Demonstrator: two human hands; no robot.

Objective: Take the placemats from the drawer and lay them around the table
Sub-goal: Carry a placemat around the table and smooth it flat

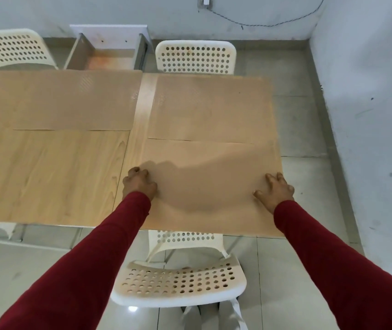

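Three tan placemats lie on the light wooden table [47, 177]. The near-right placemat [209, 177] lies flat at the table's front right corner. My left hand [139, 183] presses on its left edge with fingers curled. My right hand [277, 189] rests on its right side with fingers spread. Behind it lies the far-right placemat [211, 106]. A far-left placemat [56, 101] covers the back left of the table. The open drawer [109, 55] stands on the floor beyond the table and looks empty.
A white perforated chair [180, 282] stands tucked in front of me below the table edge. Two more white chairs [195, 57] [11, 48] stand on the far side. A wall [368, 91] runs along the right, with a narrow strip of tiled floor.
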